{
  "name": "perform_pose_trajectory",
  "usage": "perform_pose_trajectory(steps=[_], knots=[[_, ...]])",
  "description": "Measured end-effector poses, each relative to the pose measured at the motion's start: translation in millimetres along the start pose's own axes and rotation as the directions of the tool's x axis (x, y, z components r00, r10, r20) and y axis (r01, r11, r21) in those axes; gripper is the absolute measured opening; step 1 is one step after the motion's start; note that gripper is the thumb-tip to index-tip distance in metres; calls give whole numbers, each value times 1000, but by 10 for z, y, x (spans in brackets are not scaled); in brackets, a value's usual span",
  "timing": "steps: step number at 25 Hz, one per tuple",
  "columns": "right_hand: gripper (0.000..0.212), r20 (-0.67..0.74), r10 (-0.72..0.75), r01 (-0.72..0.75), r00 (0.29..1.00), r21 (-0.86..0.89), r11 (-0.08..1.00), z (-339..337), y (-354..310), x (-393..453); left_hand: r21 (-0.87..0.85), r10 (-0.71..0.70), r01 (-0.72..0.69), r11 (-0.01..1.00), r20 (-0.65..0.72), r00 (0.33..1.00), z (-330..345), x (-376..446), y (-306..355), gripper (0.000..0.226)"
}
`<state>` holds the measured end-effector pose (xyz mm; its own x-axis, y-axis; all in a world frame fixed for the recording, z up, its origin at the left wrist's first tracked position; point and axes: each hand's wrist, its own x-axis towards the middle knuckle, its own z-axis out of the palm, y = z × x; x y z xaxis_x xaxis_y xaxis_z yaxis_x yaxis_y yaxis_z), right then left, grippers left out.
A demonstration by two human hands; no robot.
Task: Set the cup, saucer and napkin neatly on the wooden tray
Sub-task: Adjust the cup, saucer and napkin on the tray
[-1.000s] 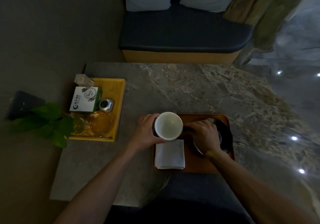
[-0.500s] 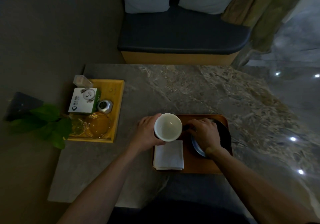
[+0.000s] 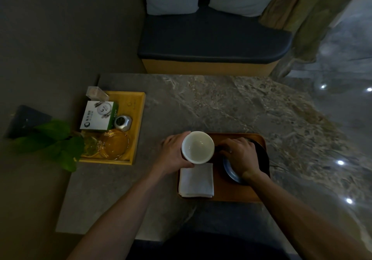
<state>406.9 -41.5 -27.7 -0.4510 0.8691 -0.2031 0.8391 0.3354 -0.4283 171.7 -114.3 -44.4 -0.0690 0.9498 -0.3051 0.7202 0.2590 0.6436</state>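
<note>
A brown wooden tray (image 3: 221, 196) lies at the near edge of the marble table. My left hand (image 3: 173, 153) grips a white cup (image 3: 197, 146) from its left side and holds it above the tray's far left corner. A folded white napkin (image 3: 196, 180) rests flat on the tray's left part, just below the cup. My right hand (image 3: 240, 156) lies on a dark saucer (image 3: 231, 170) on the tray's right part, covering most of it. The saucer's near-left rim looks tilted up.
A yellow tray (image 3: 138, 123) at the table's left holds a white box (image 3: 98, 116), a small metal tin (image 3: 122, 123) and glassware (image 3: 112, 143). Green leaves (image 3: 58, 141) stick out beside it. A cushioned bench (image 3: 213, 38) stands beyond the table.
Both hands stay almost in place. The right hand has shifted slightly on the saucer, whose near-left rim shows more. The cup stays in the left hand.
</note>
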Motion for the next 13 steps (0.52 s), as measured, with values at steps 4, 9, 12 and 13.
perform_pose_trajectory(steps=[4,9,12,13], knots=[[21,2,6,-6,1000,-7,1000,-2,13,-13,14,-6,6,1000,16,1000,8,18,13,111],[23,-4,6,-6,1000,-3,1000,10,16,-31,12,6,-6,1000,14,1000,-15,14,19,111],[21,-2,-3,3,1000,-14,1000,-9,17,-8,11,-2,2,1000,6,1000,-1,4,23,110],[20,-3,-5,5,1000,-13,1000,-9,13,-5,15,-6,6,1000,6,1000,0,3,21,110]])
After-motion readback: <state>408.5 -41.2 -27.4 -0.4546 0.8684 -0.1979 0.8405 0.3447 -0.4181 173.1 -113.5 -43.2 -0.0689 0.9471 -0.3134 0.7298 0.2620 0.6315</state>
